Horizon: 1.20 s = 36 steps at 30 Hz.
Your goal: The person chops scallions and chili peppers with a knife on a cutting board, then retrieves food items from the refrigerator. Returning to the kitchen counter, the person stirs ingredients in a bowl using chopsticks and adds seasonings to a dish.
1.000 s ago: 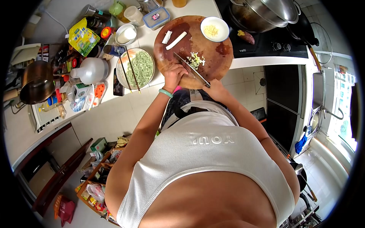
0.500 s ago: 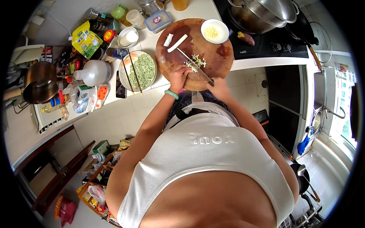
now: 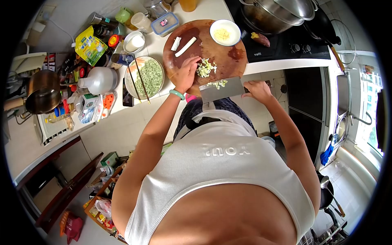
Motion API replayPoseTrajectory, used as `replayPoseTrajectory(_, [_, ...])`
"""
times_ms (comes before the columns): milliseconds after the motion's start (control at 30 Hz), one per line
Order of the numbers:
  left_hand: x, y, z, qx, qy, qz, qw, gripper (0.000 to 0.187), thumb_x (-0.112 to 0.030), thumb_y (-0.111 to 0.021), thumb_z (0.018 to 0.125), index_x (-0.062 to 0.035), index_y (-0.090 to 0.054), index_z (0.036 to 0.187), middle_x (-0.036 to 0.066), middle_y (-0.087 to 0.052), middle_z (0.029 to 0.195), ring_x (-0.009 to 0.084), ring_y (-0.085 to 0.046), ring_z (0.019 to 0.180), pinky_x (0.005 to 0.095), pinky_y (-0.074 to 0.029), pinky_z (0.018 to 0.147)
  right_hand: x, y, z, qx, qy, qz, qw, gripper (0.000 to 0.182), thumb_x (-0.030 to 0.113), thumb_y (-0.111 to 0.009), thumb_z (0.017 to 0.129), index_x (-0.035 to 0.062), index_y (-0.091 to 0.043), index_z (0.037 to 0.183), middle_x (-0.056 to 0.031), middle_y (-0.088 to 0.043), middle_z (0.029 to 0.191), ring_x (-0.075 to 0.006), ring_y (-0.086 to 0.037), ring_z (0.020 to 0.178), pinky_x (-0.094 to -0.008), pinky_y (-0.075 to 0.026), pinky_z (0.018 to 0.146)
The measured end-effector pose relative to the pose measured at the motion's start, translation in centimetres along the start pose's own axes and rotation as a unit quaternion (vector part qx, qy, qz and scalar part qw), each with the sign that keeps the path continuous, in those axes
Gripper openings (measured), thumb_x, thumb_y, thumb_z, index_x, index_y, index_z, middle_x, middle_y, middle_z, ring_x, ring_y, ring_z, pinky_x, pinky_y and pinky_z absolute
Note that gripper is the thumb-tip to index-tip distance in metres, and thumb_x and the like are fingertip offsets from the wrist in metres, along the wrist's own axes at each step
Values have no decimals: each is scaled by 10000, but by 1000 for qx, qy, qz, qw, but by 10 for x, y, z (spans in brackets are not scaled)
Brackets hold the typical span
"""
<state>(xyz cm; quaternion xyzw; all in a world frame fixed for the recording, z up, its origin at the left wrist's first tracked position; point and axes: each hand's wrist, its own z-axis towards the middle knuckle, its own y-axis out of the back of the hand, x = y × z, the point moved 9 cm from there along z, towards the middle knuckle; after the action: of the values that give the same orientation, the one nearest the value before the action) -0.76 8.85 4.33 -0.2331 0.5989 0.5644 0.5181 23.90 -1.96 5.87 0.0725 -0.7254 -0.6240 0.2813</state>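
My right hand (image 3: pixel 258 90) grips the handle of a cleaver (image 3: pixel 222 90), whose blade lies flat at the near edge of the round wooden board (image 3: pixel 228 61). Some chopped bits rest along the blade's far edge. My left hand (image 3: pixel 188 73), a green bangle on its wrist, is on the board just left of a pile of chopped pale-green pieces (image 3: pixel 205 68). Its fingers are extended, with nothing visible in them. Two white stalk pieces (image 3: pixel 185 47) lie farther back on the board. At the board's back right stands a white bowl (image 3: pixel 221 34) with finely chopped yellowish bits.
Left of the board is a bowl of green mixture (image 3: pixel 151 77) with chopsticks across it, beside a phone (image 3: pixel 127 96). A lidded container (image 3: pixel 165 23), jars and a large bottle (image 3: pixel 100 79) stand behind and left. A steel pot (image 3: pixel 271 18) sits on the black stove.
The cleaver has turned from upright cutting to flat and moved to the board's near edge with my right hand. My left hand has opened, and the chopped pile is more exposed.
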Motion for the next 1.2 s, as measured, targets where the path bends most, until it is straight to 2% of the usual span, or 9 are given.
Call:
replayPoseTrajectory(167, [-8,-30,7,6,-7,1,1000,467,-346,-313,1015,-23,-609,1177,140,-568,1255,319,-478,1220,380,-327,1069,-6,-22,8,3,23,-14,1000,533,549,-698,669,64,-573,851,-93,-609,710,-278,-628,700,-371,-495,635])
replayPoseTrajectory(267, [-13,-55,9,61,-3,-35,998,564,-409,-243,1019,-31,-643,1141,147,-599,1210,311,-499,1200,380,-345,1049,-2,-17,21,-8,33,-63,997,550,565,-688,677,65,-570,873,-92,-604,698,-269,-628,673,-363,-499,621])
replayPoseTrajectory(400, [-18,-75,2,130,43,-117,984,576,-391,-274,1022,-4,-700,989,146,-663,1062,295,-592,1060,353,-416,978,-11,-23,36,1,24,-62,998,555,568,-686,687,65,-564,887,-88,-600,683,-261,-626,642,-355,-501,600])
replayPoseTrajectory(600, [-19,-80,-2,196,111,-212,951,625,-395,-241,1032,19,-704,960,124,-682,1010,242,-616,996,322,-430,947,-11,-13,41,-90,54,-77,991,570,629,-638,709,76,-556,825,-65,-585,640,-224,-623,585,-318,-503,542])
replayPoseTrajectory(667, [-27,-76,3,193,111,-211,952,633,-402,-240,1031,17,-707,951,120,-683,1006,237,-615,987,318,-432,943,-10,4,40,-119,42,-74,989,544,616,-655,702,92,-512,728,-61,-571,628,-227,-616,581,-320,-496,542])
replayPoseTrajectory(833, [-90,-52,62,215,60,-193,956,640,-443,-260,1023,13,-706,976,106,-684,1007,207,-610,974,312,-435,937,-15,67,50,-165,27,-63,984,510,581,-661,720,86,-538,727,-67,-577,635,-239,-619,598,-334,-485,541])
replayPoseTrajectory(1000, [-94,-60,139,288,122,-236,920,604,-449,-309,1014,46,-645,1097,107,-661,1093,173,-600,1020,307,-435,956,-41,108,75,-143,-62,-9,988,530,600,-607,768,70,-601,777,-112,-612,641,-297,-625,608,-400,-486,563])
replayPoseTrajectory(1033, [-98,-62,149,318,134,-206,916,571,-407,-279,1025,54,-562,1206,127,-611,1187,186,-588,1076,317,-425,988,-48,109,79,-123,-90,0,988,542,612,-592,776,70,-609,780,-124,-615,628,-307,-627,601,-417,-486,567])
replayPoseTrajectory(1200, [-62,-103,182,416,191,-242,855,395,-144,-324,970,55,-509,1257,144,-591,1213,201,-574,1136,318,-413,1012,-62,99,82,-100,-145,20,984,607,667,-541,788,78,-674,853,-184,-630,639,-334,-647,628,-422,-517,594])
